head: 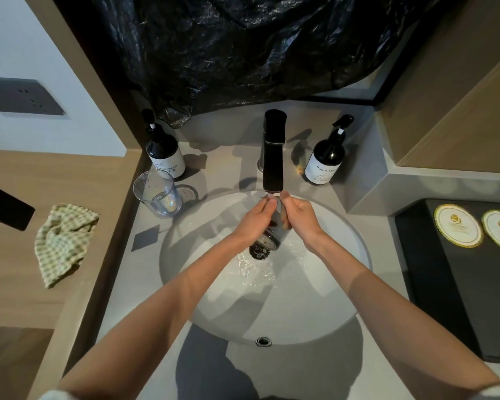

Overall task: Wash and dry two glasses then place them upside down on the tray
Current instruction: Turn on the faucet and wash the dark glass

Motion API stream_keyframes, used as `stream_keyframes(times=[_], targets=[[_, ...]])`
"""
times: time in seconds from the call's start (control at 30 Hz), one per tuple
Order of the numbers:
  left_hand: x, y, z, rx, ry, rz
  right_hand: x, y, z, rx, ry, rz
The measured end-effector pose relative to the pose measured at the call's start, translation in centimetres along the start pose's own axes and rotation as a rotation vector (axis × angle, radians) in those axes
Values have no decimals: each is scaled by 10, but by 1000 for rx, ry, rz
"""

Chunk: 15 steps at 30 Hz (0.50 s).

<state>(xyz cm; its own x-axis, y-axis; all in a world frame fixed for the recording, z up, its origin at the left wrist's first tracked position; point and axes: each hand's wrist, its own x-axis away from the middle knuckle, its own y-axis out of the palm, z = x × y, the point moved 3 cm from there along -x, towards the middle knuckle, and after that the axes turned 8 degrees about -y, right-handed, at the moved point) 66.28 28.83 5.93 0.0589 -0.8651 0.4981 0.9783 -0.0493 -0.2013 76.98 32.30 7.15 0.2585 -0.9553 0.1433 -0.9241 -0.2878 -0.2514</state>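
Observation:
A clear glass [273, 226] is held between both hands over the white basin [338, 284], just under the spout of the black tap [274, 157]. My left hand [254, 219] grips its left side and my right hand [299, 219] grips its right side. The glass is tilted with its base toward me. Water splashes around the drain below it. A second clear glass [158, 194] stands upright on the counter left of the basin. The black tray [445, 284] lies at the right, with two round paper coasters [458, 225] on it.
A green checked cloth [62, 243] lies crumpled on the wooden ledge at the left. Two dark pump bottles [165, 153] [325, 160] flank the tap. A black plastic sheet hangs over the wall behind.

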Motion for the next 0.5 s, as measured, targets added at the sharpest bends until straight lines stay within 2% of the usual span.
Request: stream_keyframes(times=[0.13,0.27,0.3,0.37,0.43,0.5], targets=[[-2,-12,8,385,-266,-123,-2,7,-9,-32,25,-19],[5,-11,-1,563,-259,-88,-3,4,-9,-111,116,84],[10,-9,-4,578,-221,-85,-4,1,-8,-128,153,128],[20,-6,-9,445,-72,-46,-4,-6,-5,-134,224,197],[28,-3,-12,309,94,41,-3,-7,-4,-103,270,207],[26,-1,-13,239,157,109,-2,-3,-4,-88,298,177]])
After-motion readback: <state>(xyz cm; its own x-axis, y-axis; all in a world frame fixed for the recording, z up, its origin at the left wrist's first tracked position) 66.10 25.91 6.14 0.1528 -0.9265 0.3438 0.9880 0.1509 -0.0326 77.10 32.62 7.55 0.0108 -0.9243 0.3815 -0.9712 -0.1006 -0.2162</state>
